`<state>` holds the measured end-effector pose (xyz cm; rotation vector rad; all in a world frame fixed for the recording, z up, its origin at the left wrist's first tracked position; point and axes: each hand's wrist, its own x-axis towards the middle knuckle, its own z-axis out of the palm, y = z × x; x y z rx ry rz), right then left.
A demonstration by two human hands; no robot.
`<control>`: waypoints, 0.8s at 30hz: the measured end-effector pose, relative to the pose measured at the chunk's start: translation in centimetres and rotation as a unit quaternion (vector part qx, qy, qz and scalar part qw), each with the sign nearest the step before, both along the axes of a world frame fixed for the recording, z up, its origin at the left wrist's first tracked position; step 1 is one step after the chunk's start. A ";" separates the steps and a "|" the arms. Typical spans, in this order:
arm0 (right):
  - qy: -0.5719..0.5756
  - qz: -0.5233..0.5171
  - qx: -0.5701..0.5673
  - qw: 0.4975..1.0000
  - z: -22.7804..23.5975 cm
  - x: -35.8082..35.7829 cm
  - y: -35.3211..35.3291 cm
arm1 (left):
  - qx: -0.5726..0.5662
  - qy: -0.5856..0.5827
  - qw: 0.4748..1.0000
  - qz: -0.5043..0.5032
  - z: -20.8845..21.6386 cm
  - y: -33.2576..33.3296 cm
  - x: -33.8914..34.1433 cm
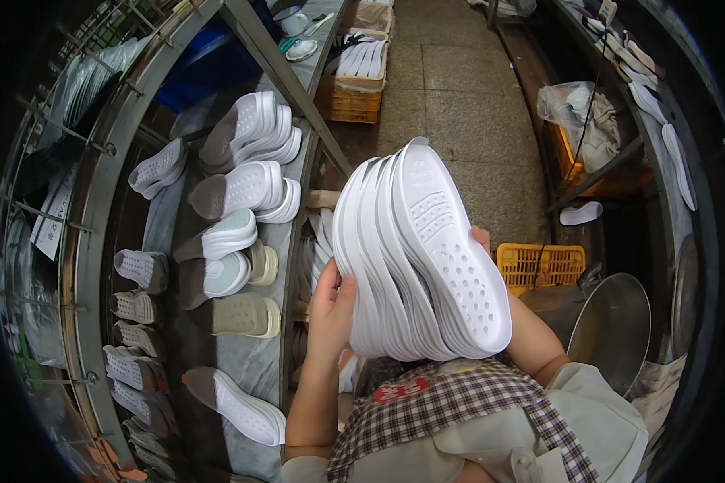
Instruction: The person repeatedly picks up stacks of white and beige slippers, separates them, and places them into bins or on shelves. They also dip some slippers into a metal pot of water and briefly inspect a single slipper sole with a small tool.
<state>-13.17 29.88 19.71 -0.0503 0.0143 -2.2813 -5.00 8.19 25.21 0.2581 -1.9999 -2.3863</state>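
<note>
Aisle: speckled tile floor (467,105) running up between two long workbenches, kinda cramped and full of shoe parts.
Main thing: one fat stack of white soles (463,278), held up just above the lap, tilted, dimpled and perforated face of the end one showing.
Left hand: the left hand (330,298) is on the near-left side of the stack, thumb and fingers close together and pressed against the edges. Some of the fingers are tucked out of sight.
Right hand: only a bit of the right hand (481,237) pokes out past the far edge, like a fingertip or so. Can't tell how the rest of the fingers sit, the soles block them.
Left bench: grey marble top (266,362) with little piles of white soles (254,189), plus a cream pair (246,314) nearer the person.
Right side: yellow basket (540,262) beyond the right forearm, big round metal pan (612,334) near it, and a loose white sole (580,213) lying farther up.
Outfit: brown checked apron (451,410) over a pale shirt, right below the stack.
</note>
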 end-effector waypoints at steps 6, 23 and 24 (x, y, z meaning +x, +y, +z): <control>0.062 0.034 0.147 0.987 1.9 -0.8 0.4 | -0.131 -0.014 0.990 0.044 -2.2 -1.3 -1.0; 0.482 -0.258 0.836 0.055 14.6 14.7 18.0 | 0.008 0.159 0.853 -0.497 3.5 21.0 -11.6; 0.434 -0.219 0.873 0.039 14.4 16.4 19.4 | -0.052 0.187 0.819 -0.541 3.2 24.6 -11.4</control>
